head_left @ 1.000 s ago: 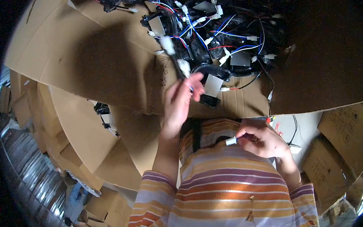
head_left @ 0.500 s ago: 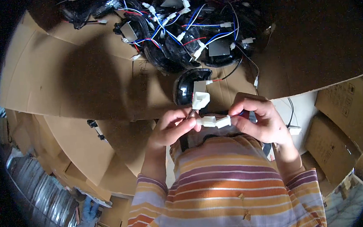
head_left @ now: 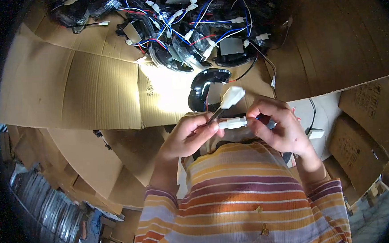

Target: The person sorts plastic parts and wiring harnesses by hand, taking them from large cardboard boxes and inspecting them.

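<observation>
My left hand [head_left: 191, 134] is closed, thumb against fingers, on one end of a white plastic wire connector [head_left: 233, 123]. The two halves of this connector lie in one line, pressed together. From the same hand a second white connector [head_left: 233, 97] sticks up on a dark cable [head_left: 215, 115]. My right hand [head_left: 275, 123] pinches at the connector's other end, where a bit of blue wire shows. Just beyond the hands a glossy black curved part [head_left: 198, 91] with a grey square pad lies on the cardboard, partly covered by the second connector.
A heap of black curved parts [head_left: 172, 56] with white connectors and red, blue and white wires fills the far side of the cardboard surface [head_left: 107, 86]. Cartons [head_left: 363, 106] stand at the right. A white box with a black cord [head_left: 316, 133] lies near them.
The two connector halves, angled to each other before, now line up. The second connector has tilted up and right. A bright light patch now falls on the cardboard left of the black part.
</observation>
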Available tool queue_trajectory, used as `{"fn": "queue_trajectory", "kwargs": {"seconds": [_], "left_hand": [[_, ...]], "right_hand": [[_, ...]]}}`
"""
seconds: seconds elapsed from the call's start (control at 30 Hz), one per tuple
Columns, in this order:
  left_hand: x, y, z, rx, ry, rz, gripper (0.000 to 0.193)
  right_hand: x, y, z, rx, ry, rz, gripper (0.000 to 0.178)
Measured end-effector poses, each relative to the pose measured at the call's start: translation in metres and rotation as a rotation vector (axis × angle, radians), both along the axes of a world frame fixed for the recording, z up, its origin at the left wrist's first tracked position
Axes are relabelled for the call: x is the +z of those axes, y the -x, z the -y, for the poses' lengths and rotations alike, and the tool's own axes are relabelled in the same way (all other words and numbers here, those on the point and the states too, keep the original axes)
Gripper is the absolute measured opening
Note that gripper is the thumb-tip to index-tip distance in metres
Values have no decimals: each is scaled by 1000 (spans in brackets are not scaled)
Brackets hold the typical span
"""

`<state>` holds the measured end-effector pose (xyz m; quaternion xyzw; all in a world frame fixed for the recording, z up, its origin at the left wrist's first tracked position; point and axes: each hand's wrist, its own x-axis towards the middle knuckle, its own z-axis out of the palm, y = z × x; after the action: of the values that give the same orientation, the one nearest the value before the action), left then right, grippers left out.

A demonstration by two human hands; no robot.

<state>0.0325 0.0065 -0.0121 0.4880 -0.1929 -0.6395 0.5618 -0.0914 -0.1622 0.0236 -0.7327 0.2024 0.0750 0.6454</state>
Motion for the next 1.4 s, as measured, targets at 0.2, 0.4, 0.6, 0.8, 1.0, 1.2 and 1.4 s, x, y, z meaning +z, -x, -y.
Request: {"fn": "queue_trajectory", "kwargs": {"seconds": [0.2, 0.4, 0.6, 0.8, 1.0, 1.2, 1.4], "left_hand": [[13, 8, -2, 158, -84, 388, 18], [18, 1, -2, 142, 32, 271, 15], [13, 0, -7, 144, 60, 155, 13], [12, 1, -9, 55, 37, 228, 10], [15, 1, -10, 84, 25, 189, 11], [17, 7, -5, 22, 0, 266, 9], [18, 19, -9, 6, -49, 220, 8]], "right_hand": [[8, 24, 11, -103, 23, 62, 12], [21, 30, 15, -118, -158, 15, 11], [24, 25, 17, -119, -102, 124, 7], [24, 19, 16, -74, -73, 206, 10], [23, 20, 13, -24, 40, 187, 8], [22, 21, 7, -18, 191, 129, 7], [14, 35, 9, -26, 104, 136, 9]]}}
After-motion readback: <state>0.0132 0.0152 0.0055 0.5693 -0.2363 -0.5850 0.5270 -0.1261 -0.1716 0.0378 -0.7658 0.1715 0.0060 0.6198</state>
